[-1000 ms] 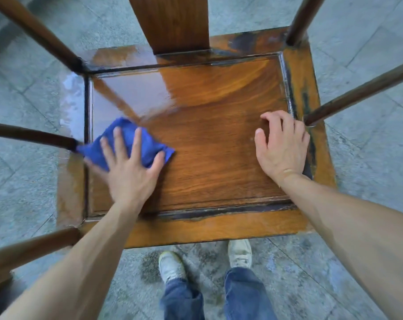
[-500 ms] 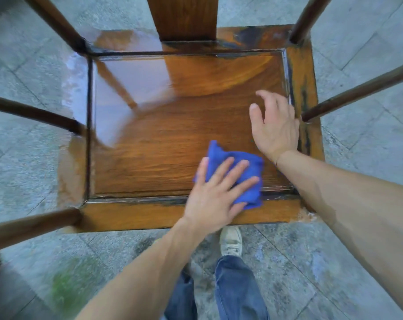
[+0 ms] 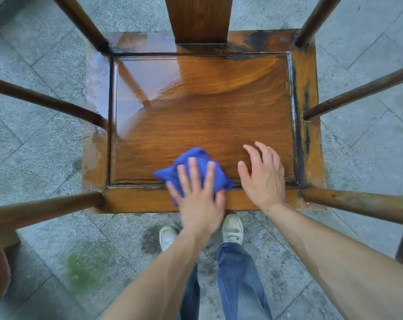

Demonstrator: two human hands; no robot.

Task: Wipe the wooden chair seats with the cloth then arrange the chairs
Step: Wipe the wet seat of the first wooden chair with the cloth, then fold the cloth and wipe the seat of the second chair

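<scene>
Grey stone paving (image 3: 45, 65) surrounds the wooden chair seat (image 3: 207, 116). At its near edge, the blue cloth (image 3: 195, 167) is pressed flat under the left hand (image 3: 199, 202), fingers spread. Beside it, the right hand (image 3: 264, 179) is held loose and unclosed.

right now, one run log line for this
wiping seat | left hand flat on blue cloth at near edge | right hand on chair seat

arms (image 3: 334, 262): bare, no sleeves in view | legs: blue denim jeans (image 3: 237, 280), loose cut | feet: pale, worn-looking sneakers (image 3: 232, 228), possibly off-white | wrists: no watch, though blurred
</scene>
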